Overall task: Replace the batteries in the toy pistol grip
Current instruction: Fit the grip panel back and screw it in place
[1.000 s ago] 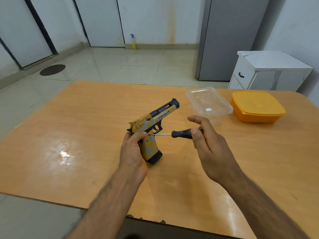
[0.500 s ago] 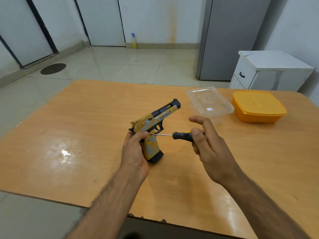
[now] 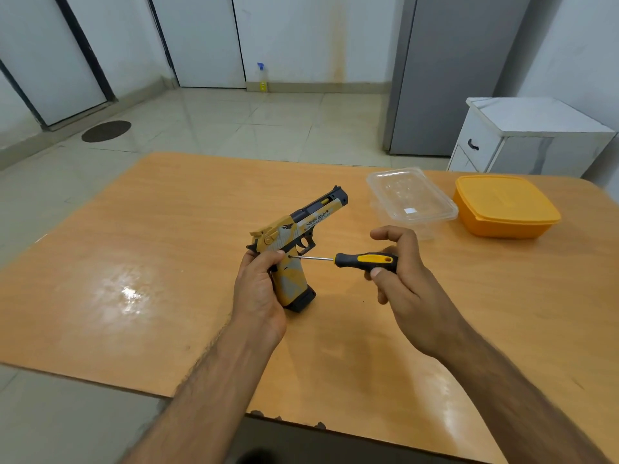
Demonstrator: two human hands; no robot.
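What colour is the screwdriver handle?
Black with a yellow insert, on the screwdriver; shows best in the head view.

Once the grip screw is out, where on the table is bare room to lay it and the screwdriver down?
Widest bare patch: the table's left half, beyond the left hand. Also free: the near right, between the right hand and the table edge. Crowded: far right, where the clear container and orange container sit.

On the table, the clear container sits just left of the lidded box.
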